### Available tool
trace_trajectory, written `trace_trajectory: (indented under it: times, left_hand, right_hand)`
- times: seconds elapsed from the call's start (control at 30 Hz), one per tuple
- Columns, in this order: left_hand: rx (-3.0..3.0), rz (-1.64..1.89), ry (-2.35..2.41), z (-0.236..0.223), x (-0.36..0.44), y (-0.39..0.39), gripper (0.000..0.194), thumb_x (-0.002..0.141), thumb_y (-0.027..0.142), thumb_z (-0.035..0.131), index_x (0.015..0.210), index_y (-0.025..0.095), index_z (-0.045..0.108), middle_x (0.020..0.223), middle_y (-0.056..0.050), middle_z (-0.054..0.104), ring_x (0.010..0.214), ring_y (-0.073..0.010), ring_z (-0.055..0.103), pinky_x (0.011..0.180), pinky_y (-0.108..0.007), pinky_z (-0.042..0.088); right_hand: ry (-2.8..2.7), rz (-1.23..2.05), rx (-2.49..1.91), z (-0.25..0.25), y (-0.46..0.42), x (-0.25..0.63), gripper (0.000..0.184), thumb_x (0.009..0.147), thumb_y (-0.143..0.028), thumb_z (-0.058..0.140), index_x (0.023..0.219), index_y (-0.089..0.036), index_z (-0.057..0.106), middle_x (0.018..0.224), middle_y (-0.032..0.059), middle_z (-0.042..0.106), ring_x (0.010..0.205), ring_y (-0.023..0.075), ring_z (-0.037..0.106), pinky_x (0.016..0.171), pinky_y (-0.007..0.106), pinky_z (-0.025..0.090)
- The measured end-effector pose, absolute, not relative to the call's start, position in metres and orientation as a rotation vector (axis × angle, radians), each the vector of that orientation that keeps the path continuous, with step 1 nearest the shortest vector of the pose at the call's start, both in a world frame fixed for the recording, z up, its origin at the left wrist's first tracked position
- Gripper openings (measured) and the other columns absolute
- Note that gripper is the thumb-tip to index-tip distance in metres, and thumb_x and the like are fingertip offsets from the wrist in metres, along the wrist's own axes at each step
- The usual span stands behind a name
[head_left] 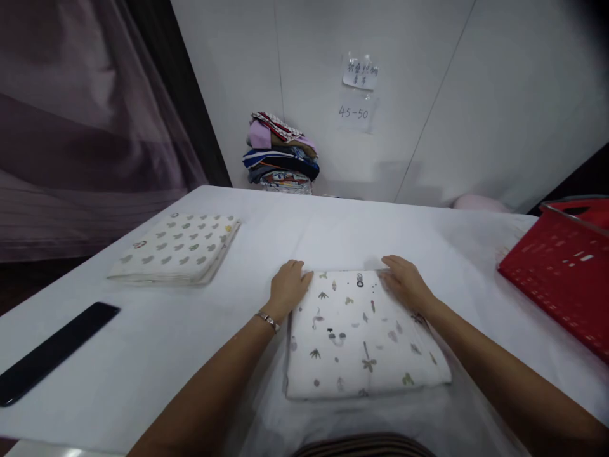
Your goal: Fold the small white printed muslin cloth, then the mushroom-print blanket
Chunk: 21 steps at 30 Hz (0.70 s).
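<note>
In the head view, you're working right in front of yourself: the cloth is lying on the table between your forearms, already folded into a layered, near-square bundle. Your left hand is resting at its far left corner, fingers lying close together, thumb standing apart; your right hand is touching the far right corner, fingers bunching together too. Whether either is pinching the fabric, nobody's telling from here! The folds are looking made, I'd judge, but the near right corner is jutting outward, so the squaring is seeming unfinished. Over on the left, the other cloth is sitting flat and neatly folded, looking done. Beyond the far edge, a pile of fabrics is rising against the wall, and the red basket is standing off to your right.
</note>
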<state>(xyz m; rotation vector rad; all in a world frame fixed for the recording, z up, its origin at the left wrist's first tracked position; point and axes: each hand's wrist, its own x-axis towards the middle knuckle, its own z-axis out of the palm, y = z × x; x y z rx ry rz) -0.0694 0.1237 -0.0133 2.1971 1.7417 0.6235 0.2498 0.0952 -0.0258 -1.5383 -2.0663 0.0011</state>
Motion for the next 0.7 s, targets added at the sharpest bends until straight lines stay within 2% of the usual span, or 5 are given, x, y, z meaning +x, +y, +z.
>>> trace_trajectory:
  times: [0.1, 0.23, 0.37, 0.57, 0.7]
  left_hand:
    - [2.427, 0.661, 1.537, -0.008, -0.061, 0.122, 0.027, 0.088, 0.031, 0.046, 0.107, 0.019, 0.061, 0.115, -0.008, 0.060, 0.107, -0.0226, 0.051, 0.093, -0.037, 0.040]
    - [2.474, 0.639, 1.310, -0.010, -0.051, 0.126, 0.022, 0.087, 0.030, 0.048, 0.098, 0.020, 0.065, 0.101, -0.005, 0.064, 0.097, -0.0198, 0.054, 0.089, -0.036, 0.041]
    - [2.343, 0.678, 1.312, -0.018, -0.048, 0.133, 0.023, 0.088, 0.031, 0.048, 0.091, 0.019, 0.067, 0.093, -0.005, 0.064, 0.091, -0.0191, 0.054, 0.085, -0.034, 0.042]
    - [2.278, 0.727, 1.370, -0.022, -0.046, 0.134, 0.023, 0.087, 0.029, 0.046, 0.081, 0.019, 0.066, 0.088, -0.004, 0.063, 0.086, -0.0185, 0.053, 0.080, -0.033, 0.042]
    - [2.305, 0.701, 1.420, -0.022, -0.045, 0.134, 0.025, 0.088, 0.028, 0.044, 0.079, 0.019, 0.065, 0.087, -0.004, 0.063, 0.086, -0.0187, 0.053, 0.079, -0.033, 0.042]
  right_hand:
    - [-2.210, -0.012, -1.459, -0.019, 0.094, 0.230, 0.033, 0.088, -0.026, 0.043, 0.115, -0.018, 0.061, 0.117, 0.0105, 0.063, 0.113, 0.0265, 0.053, 0.099, 0.047, 0.039]
    - [-2.309, 0.178, -1.547, -0.017, 0.103, 0.213, 0.030, 0.090, -0.027, 0.042, 0.109, -0.018, 0.064, 0.106, 0.0100, 0.066, 0.100, 0.0240, 0.058, 0.091, 0.041, 0.043]
    - [-2.268, 0.244, -1.587, -0.019, 0.111, 0.214, 0.029, 0.089, -0.028, 0.044, 0.107, -0.019, 0.065, 0.104, 0.0096, 0.064, 0.097, 0.0230, 0.056, 0.087, 0.037, 0.044]
    - [-2.261, 0.267, -1.571, -0.022, 0.116, 0.215, 0.024, 0.089, -0.026, 0.044, 0.088, -0.019, 0.067, 0.091, 0.0069, 0.063, 0.089, 0.0199, 0.055, 0.083, 0.034, 0.042]
    - [-2.221, 0.256, -1.590, -0.025, 0.118, 0.213, 0.025, 0.090, -0.025, 0.043, 0.086, -0.019, 0.066, 0.090, 0.0063, 0.063, 0.087, 0.0189, 0.055, 0.082, 0.034, 0.041]
